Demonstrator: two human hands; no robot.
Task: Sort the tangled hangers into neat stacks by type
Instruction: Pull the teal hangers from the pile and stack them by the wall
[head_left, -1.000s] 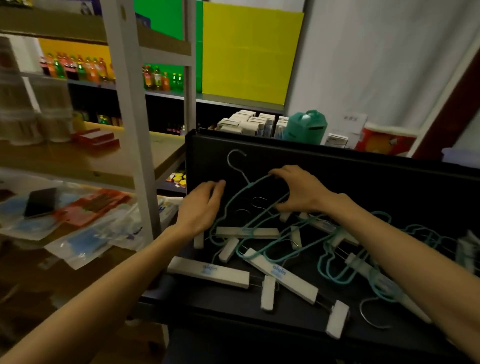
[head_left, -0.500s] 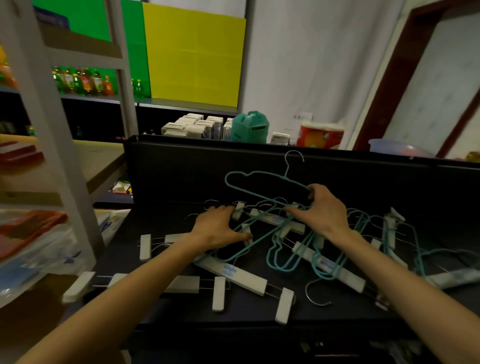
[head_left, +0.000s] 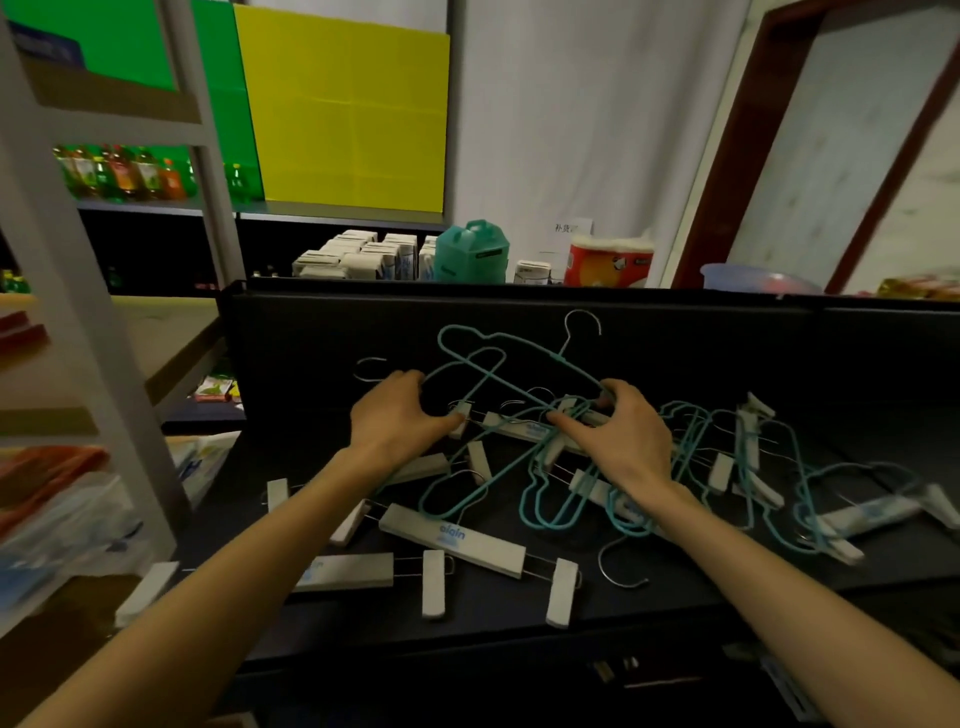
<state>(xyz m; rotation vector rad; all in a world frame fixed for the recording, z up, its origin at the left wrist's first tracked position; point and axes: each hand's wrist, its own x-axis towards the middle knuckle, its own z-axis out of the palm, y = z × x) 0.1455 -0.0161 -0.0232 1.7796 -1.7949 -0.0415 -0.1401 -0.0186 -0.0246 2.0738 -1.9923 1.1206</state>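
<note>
At frame centre, on the black surface (head_left: 675, 587), the left hand (head_left: 395, 415) and right hand (head_left: 621, 434) each pinch the raised teal wire hanger (head_left: 498, 358), which should lift slowly so its loops clear the white clip hangers (head_left: 452, 540).

Your left hand (head_left: 397, 415) and right hand (head_left: 621, 439) were bare, with no gloves, rings or watch. Both forearms were uncovered; no sleeve reached into view.
</note>
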